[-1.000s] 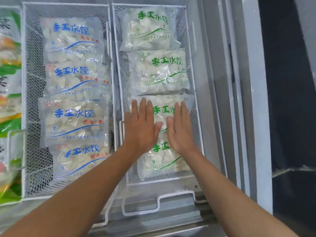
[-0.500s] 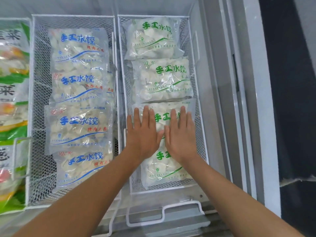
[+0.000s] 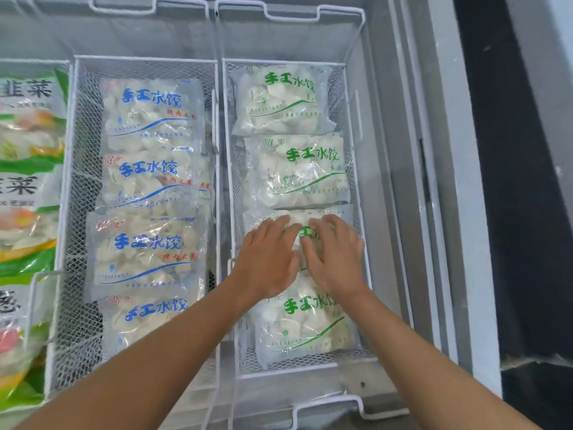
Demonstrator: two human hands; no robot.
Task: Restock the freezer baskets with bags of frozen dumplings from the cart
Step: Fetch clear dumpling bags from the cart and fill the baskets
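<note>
Several clear dumpling bags with green print lie in a row in the right wire basket [image 3: 279, 61]. Both my hands rest palm down on the third green-print bag [image 3: 305, 234], side by side. My left hand [image 3: 266, 259] and my right hand [image 3: 336, 256] have their fingers curled down into the bag near its far edge. Another green-print bag [image 3: 307, 327] lies nearest me, partly under my wrists. Two more, one [image 3: 297, 169] and another [image 3: 282, 100], lie beyond. The cart is out of view.
The left wire basket [image 3: 145, 58] holds several overlapping dumpling bags with blue print [image 3: 148, 249]. Colourful green-and-orange bags [image 3: 28, 150] fill a basket at the far left. The freezer's grey frame [image 3: 434, 181] runs down the right side, with dark floor beyond it.
My flat, spread fingers have bent and now dig into the third green-print bag. The camera has tilted, so the baskets sit lower in view.
</note>
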